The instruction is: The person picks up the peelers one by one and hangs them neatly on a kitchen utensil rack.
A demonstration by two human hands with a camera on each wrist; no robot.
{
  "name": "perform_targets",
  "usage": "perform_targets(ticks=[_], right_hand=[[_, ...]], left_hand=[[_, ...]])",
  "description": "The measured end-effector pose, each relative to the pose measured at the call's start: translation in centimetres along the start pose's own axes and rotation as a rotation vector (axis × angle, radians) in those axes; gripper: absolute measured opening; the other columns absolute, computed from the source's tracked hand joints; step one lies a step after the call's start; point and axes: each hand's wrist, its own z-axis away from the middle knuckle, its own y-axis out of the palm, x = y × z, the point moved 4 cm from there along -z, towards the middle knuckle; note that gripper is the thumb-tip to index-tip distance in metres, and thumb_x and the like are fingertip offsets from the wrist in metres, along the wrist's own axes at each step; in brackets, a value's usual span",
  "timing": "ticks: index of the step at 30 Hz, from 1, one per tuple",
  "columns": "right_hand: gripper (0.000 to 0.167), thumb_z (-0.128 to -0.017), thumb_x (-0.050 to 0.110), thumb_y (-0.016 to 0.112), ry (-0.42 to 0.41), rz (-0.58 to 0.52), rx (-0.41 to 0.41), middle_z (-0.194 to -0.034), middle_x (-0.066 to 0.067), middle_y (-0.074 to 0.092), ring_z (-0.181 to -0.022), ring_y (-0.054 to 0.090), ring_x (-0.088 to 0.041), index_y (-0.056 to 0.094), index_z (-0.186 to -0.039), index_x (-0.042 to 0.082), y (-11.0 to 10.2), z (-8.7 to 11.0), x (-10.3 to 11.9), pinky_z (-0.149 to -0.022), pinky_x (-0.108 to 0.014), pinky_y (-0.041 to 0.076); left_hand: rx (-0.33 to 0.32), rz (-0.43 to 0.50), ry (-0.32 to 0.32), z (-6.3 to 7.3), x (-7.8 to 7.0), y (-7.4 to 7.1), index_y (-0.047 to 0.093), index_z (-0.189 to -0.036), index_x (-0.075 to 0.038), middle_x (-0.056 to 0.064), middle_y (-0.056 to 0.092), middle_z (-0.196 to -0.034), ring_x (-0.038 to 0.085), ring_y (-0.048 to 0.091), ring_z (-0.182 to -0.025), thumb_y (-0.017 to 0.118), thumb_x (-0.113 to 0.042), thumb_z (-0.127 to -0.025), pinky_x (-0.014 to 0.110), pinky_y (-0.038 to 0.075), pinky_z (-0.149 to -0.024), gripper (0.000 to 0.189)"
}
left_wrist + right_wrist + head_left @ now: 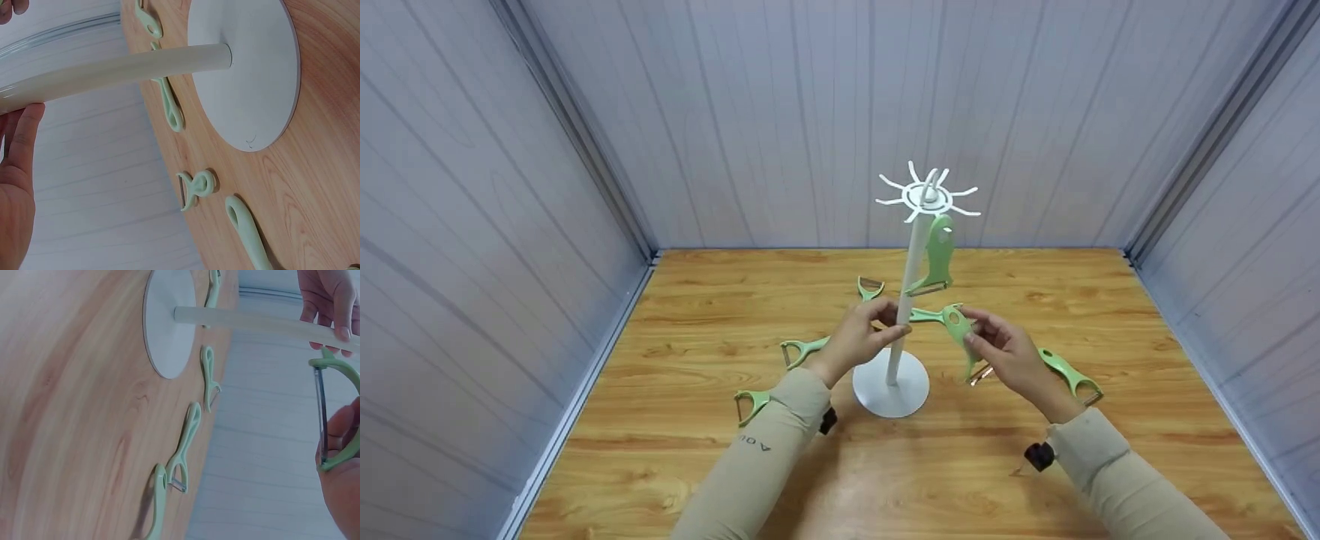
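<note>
A white stand with a round base (911,390), an upright pole (913,270) and a ring of hooks (926,196) on top is between my hands. My left hand (864,336) grips the pole around mid-height, thumb on the near side. In my right hand (1011,356), fingers and thumb pinch a green Y-shaped peeler (958,328), its hole end up and its blade pointing down, just right of the pole. The right wrist view shows the blade (322,413) close beside the palm. Another green peeler (940,251) hangs from a front hook, blade downward.
Several more green peelers lie on the wooden table (660,465): one at left front (755,403), one at left (802,349), one behind the left hand (870,288), one on the right (1069,373). Pale panel walls (750,120) enclose the table on three sides.
</note>
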Motion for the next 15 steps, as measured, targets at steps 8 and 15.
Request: perform_targets(ticks=[8,15], right_hand=[[0.040,-0.099,-0.013,0.069,-0.043,-0.018,-0.040,-0.095,-0.003,0.069,-0.080,0.067,-0.011,0.060,-0.137,-0.017,-0.3,-0.1,1.3,-0.068,-0.019,0.055],[0.038,-0.096,-0.015,0.071,-0.077,-0.030,-0.090,-0.094,-0.003,0.068,-0.079,0.067,-0.010,0.064,-0.133,-0.014,-0.7,-0.7,3.1,-0.067,-0.019,0.056]], left_hand=[[0.001,-0.014,-0.002,0.0,0.0,0.0,0.075,-0.122,-0.003,0.009,0.079,-0.109,0.016,0.073,-0.100,0.076,-0.018,-0.104,0.036,0.061,-0.090,0.023],[-0.006,-0.003,0.012,0.0,0.1,0.0,0.074,-0.121,-0.002,0.011,0.079,-0.108,0.017,0.072,-0.098,0.077,-0.015,-0.103,0.040,0.061,-0.089,0.023]])
